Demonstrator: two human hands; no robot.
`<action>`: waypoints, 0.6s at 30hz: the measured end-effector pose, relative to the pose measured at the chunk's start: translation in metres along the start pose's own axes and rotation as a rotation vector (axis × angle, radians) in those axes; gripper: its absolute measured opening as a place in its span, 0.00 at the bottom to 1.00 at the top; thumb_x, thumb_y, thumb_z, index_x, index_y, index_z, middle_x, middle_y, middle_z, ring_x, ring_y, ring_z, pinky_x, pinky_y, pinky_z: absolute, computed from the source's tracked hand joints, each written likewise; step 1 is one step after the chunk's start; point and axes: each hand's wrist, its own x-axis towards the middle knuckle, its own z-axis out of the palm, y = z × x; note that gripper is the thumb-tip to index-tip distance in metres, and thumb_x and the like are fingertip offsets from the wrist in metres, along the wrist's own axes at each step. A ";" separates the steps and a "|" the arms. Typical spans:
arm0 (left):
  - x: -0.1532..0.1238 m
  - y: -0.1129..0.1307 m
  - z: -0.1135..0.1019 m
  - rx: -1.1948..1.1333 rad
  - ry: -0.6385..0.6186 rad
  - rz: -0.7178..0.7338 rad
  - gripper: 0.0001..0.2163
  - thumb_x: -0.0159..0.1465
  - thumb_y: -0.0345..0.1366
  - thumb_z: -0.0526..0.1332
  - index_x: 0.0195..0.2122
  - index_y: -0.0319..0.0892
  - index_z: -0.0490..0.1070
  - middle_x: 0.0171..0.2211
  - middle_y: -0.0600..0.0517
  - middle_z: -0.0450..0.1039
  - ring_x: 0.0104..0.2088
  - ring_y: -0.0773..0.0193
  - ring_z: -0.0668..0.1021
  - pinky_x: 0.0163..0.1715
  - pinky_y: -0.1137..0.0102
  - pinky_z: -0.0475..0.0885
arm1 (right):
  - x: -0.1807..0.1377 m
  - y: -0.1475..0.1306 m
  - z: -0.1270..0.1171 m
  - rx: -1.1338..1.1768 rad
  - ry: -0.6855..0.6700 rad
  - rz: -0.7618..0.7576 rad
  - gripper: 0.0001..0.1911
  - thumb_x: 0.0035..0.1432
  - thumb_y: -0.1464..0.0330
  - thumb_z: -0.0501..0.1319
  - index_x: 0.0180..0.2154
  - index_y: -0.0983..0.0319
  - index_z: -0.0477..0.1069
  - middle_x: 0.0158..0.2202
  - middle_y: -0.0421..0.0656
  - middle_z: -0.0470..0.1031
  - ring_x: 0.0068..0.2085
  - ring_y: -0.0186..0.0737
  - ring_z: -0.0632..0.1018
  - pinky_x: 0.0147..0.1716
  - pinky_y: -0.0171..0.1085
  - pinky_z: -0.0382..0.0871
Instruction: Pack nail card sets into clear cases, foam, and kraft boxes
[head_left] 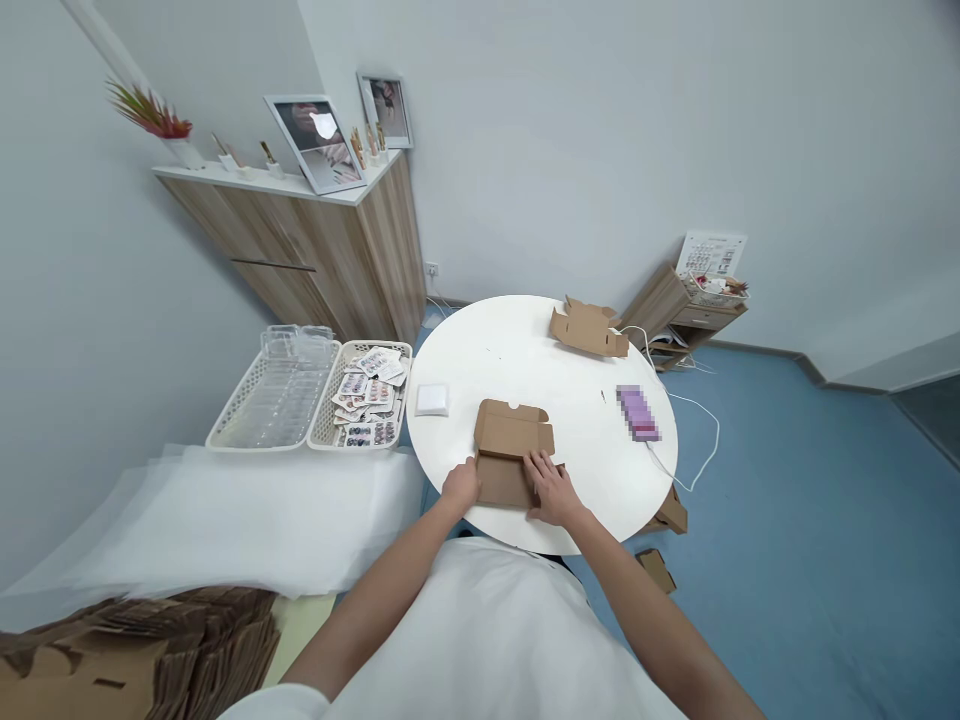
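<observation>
A brown cardboard mailer box [510, 482], partly folded, lies at the near edge of the round white table [480, 350]. Its lid [512, 430] is raised on the far side, with a small notch in the top edge. My left hand [461, 486] is closed on the box's left side wall, fingertips partly hidden. Over the right side wall lies my right hand [553, 490], fingers bent inside the box and the thumb near its front corner. Toward the back of the table rests another cardboard box blank [589, 328], its flaps partly bent up.
A small white stack [432, 400] lies left on the table; a blurred purple object [637, 413] and a white cable [701, 405] are at right. Left stand baskets of clear cases [274, 395] and nail cards [367, 395], white sheets [300, 510] and stacked cardboard [150, 660].
</observation>
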 end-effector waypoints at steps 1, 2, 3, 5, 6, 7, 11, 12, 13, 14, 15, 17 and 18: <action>0.001 0.001 0.001 -0.001 0.000 -0.004 0.12 0.58 0.30 0.49 0.43 0.36 0.60 0.37 0.40 0.71 0.40 0.54 0.73 0.34 0.67 0.65 | 0.000 0.000 0.000 0.002 0.003 0.000 0.59 0.36 0.58 0.65 0.59 0.57 0.25 0.63 0.45 0.32 0.61 0.49 0.36 0.53 0.50 0.42; 0.001 0.002 0.001 -0.002 0.000 -0.006 0.12 0.58 0.29 0.48 0.43 0.36 0.60 0.37 0.40 0.71 0.40 0.54 0.73 0.34 0.67 0.65 | -0.001 0.000 0.001 0.003 0.007 0.000 0.59 0.36 0.58 0.65 0.59 0.57 0.25 0.63 0.45 0.33 0.61 0.49 0.36 0.53 0.50 0.42; 0.002 0.002 0.002 -0.004 0.002 -0.006 0.12 0.58 0.29 0.48 0.43 0.36 0.60 0.37 0.40 0.71 0.40 0.54 0.73 0.34 0.67 0.65 | -0.001 0.000 0.001 0.003 0.010 0.001 0.59 0.36 0.59 0.65 0.59 0.57 0.25 0.63 0.45 0.33 0.61 0.48 0.36 0.54 0.50 0.41; 0.000 0.001 0.002 -0.005 0.006 0.000 0.12 0.59 0.30 0.47 0.43 0.36 0.60 0.37 0.40 0.71 0.39 0.54 0.73 0.34 0.66 0.65 | -0.001 0.001 0.002 0.002 0.014 0.004 0.58 0.36 0.60 0.65 0.59 0.57 0.26 0.63 0.46 0.34 0.61 0.48 0.37 0.54 0.50 0.41; -0.002 0.000 0.001 -0.008 0.010 0.015 0.12 0.59 0.31 0.47 0.43 0.36 0.61 0.37 0.40 0.71 0.40 0.54 0.73 0.34 0.66 0.65 | -0.001 0.002 0.002 0.002 0.017 0.006 0.58 0.36 0.60 0.65 0.59 0.57 0.27 0.63 0.46 0.34 0.61 0.49 0.37 0.54 0.51 0.40; -0.004 -0.002 0.000 -0.021 0.019 0.044 0.12 0.60 0.33 0.47 0.43 0.37 0.61 0.37 0.41 0.71 0.40 0.54 0.73 0.35 0.67 0.65 | -0.001 0.004 0.001 0.002 0.021 0.011 0.58 0.36 0.61 0.65 0.60 0.57 0.27 0.63 0.47 0.35 0.61 0.49 0.37 0.54 0.51 0.40; -0.011 -0.005 -0.010 -0.142 0.083 0.234 0.24 0.58 0.47 0.51 0.52 0.40 0.53 0.40 0.45 0.69 0.42 0.56 0.72 0.39 0.67 0.64 | -0.002 0.014 -0.002 -0.011 0.044 0.049 0.56 0.38 0.63 0.65 0.60 0.57 0.29 0.63 0.47 0.35 0.61 0.50 0.37 0.54 0.52 0.38; -0.012 -0.004 -0.015 -0.154 0.096 0.271 0.30 0.55 0.49 0.54 0.55 0.42 0.49 0.42 0.45 0.68 0.43 0.55 0.72 0.40 0.67 0.64 | -0.002 0.017 -0.002 -0.015 0.047 0.057 0.55 0.38 0.63 0.64 0.60 0.57 0.29 0.63 0.47 0.35 0.61 0.50 0.37 0.54 0.52 0.38; -0.013 -0.001 -0.019 -0.142 0.097 0.294 0.36 0.51 0.51 0.58 0.57 0.44 0.45 0.45 0.45 0.66 0.44 0.54 0.71 0.41 0.67 0.63 | -0.003 0.020 -0.003 -0.019 0.049 0.062 0.55 0.38 0.63 0.64 0.60 0.57 0.29 0.63 0.47 0.35 0.61 0.50 0.37 0.54 0.52 0.38; -0.012 0.002 -0.023 -0.113 0.086 0.312 0.41 0.47 0.52 0.61 0.58 0.46 0.43 0.47 0.45 0.64 0.45 0.53 0.71 0.42 0.66 0.63 | -0.003 0.023 -0.003 -0.021 0.051 0.064 0.55 0.39 0.63 0.64 0.60 0.58 0.30 0.63 0.47 0.35 0.61 0.50 0.38 0.54 0.52 0.37; -0.011 0.007 -0.027 -0.075 0.064 0.325 0.45 0.42 0.52 0.64 0.58 0.47 0.42 0.48 0.44 0.62 0.45 0.51 0.70 0.42 0.65 0.63 | -0.004 0.025 -0.004 -0.021 0.051 0.063 0.55 0.39 0.63 0.64 0.60 0.58 0.30 0.63 0.47 0.35 0.61 0.50 0.38 0.54 0.53 0.37; -0.008 0.016 -0.032 0.000 0.008 0.337 0.51 0.35 0.52 0.67 0.59 0.49 0.42 0.47 0.44 0.62 0.44 0.48 0.71 0.42 0.64 0.63 | -0.005 0.027 -0.004 -0.017 0.047 0.050 0.55 0.38 0.62 0.64 0.60 0.58 0.30 0.63 0.48 0.35 0.61 0.50 0.38 0.54 0.53 0.36; -0.006 0.021 -0.034 0.026 -0.017 0.337 0.52 0.33 0.52 0.67 0.59 0.49 0.42 0.46 0.44 0.63 0.44 0.48 0.71 0.41 0.64 0.63 | -0.005 0.028 -0.004 -0.012 0.042 0.036 0.55 0.38 0.62 0.65 0.60 0.58 0.31 0.63 0.48 0.35 0.61 0.50 0.38 0.54 0.53 0.36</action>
